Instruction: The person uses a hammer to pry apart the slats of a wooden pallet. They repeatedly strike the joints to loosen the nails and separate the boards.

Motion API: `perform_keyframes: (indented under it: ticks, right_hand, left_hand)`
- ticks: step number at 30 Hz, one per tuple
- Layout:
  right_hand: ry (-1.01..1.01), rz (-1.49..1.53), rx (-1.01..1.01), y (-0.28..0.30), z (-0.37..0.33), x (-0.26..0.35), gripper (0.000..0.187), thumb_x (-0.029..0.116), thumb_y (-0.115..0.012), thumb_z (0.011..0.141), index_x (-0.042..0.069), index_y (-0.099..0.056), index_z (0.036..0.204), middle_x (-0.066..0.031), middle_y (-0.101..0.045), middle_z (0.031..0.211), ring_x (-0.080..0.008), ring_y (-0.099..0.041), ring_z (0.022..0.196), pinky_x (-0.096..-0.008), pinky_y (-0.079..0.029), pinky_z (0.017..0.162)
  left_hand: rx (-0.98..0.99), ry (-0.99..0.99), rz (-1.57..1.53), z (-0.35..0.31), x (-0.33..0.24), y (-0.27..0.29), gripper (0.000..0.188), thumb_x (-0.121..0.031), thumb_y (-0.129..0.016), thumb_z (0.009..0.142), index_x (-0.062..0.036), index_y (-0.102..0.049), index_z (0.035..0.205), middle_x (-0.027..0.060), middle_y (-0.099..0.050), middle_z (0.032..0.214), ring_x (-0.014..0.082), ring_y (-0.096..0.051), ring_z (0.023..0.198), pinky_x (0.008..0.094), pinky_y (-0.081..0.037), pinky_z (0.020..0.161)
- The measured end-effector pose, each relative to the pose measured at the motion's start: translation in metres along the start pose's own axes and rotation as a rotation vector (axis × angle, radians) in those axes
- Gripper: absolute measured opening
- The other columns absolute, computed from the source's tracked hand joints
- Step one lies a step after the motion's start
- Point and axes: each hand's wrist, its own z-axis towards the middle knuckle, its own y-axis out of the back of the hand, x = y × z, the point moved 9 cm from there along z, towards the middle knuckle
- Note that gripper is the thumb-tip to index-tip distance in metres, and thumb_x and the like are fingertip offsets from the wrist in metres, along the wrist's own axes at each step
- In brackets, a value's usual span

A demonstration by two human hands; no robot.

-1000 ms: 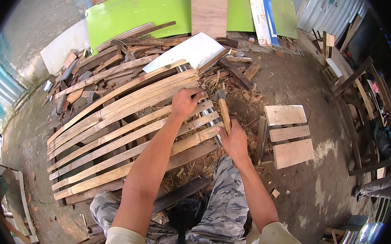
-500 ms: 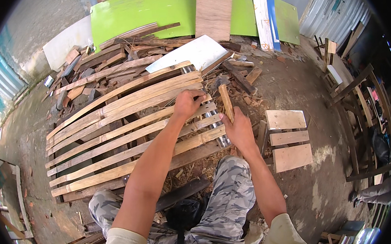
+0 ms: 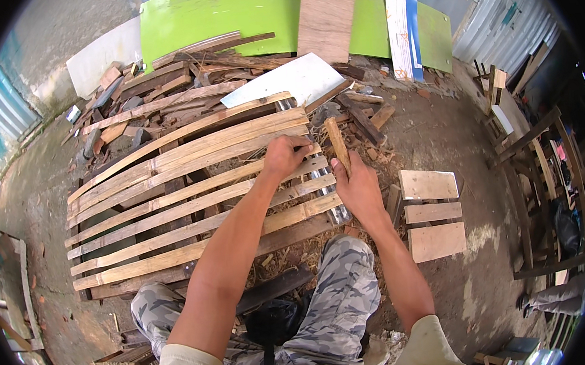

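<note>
My right hand [image 3: 358, 186] is wrapped round the wooden handle of a hammer [image 3: 336, 139], held up just right of the slat ends. The hammer's head cannot be made out now. At the right end of a bamboo slat [image 3: 238, 177], my left hand [image 3: 286, 156] has its thumb and fingers pinched together; whatever they hold is too small to name. Several long bamboo slats [image 3: 169, 165] lie side by side with gaps across a dark wooden frame [image 3: 289, 234]. A shiny metallic strip [image 3: 339, 213] shows beneath their right ends.
Scrap wood and rubble [image 3: 164, 90] are piled behind the slats, with a white panel [image 3: 286, 84] on top. Three small boards [image 3: 435, 240] lie to the right. Green panels [image 3: 227, 17] lean at the back. Wooden frames [image 3: 539, 124] stand far right, near another person's leg [image 3: 561, 292].
The hammer has tilted, and its dark head, visible above the handle before, no longer shows. My left hand stays pinched at the slat end. The whole view has shifted slightly.
</note>
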Motion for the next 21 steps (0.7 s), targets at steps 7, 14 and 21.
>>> perform_keyframes:
  ticks: [7, 14, 21]
  right_hand:
    - [-0.011, -0.101, 0.093, -0.012, 0.003, -0.002, 0.029, 0.025, -0.058, 0.100, -0.004, -0.055, 0.101, -0.0329, -0.064, 0.078, -0.0532, -0.063, 0.080, -0.0580, -0.047, 0.070]
    - [-0.013, -0.132, 0.099, -0.020, 0.004, -0.016, 0.031, 0.025, -0.058, 0.100, -0.005, -0.054, 0.099, -0.0336, -0.064, 0.079, -0.0538, -0.063, 0.080, -0.0583, -0.048, 0.072]
    - [-0.020, -0.097, 0.050, -0.017, 0.000, -0.014, 0.032, 0.026, -0.058, 0.100, -0.005, -0.054, 0.096, -0.0345, -0.063, 0.079, -0.0546, -0.062, 0.081, -0.0580, -0.049, 0.071]
  left_hand:
    - [0.025, 0.051, 0.039, 0.000, 0.002, 0.000, 0.020, -0.024, -0.075, 0.087, -0.0093, -0.079, 0.099, 0.0158, -0.075, 0.097, 0.0344, -0.071, 0.086, 0.0412, -0.055, 0.077]
    - [0.011, 0.015, 0.053, 0.001, -0.001, -0.001, 0.020, -0.024, -0.075, 0.087, -0.0089, -0.079, 0.100, 0.0146, -0.075, 0.098, 0.0340, -0.072, 0.086, 0.0410, -0.056, 0.078]
    - [0.046, 0.063, 0.031, 0.001, 0.002, -0.007, 0.021, -0.023, -0.075, 0.086, -0.0087, -0.079, 0.101, 0.0156, -0.075, 0.102, 0.0324, -0.072, 0.090, 0.0394, -0.056, 0.083]
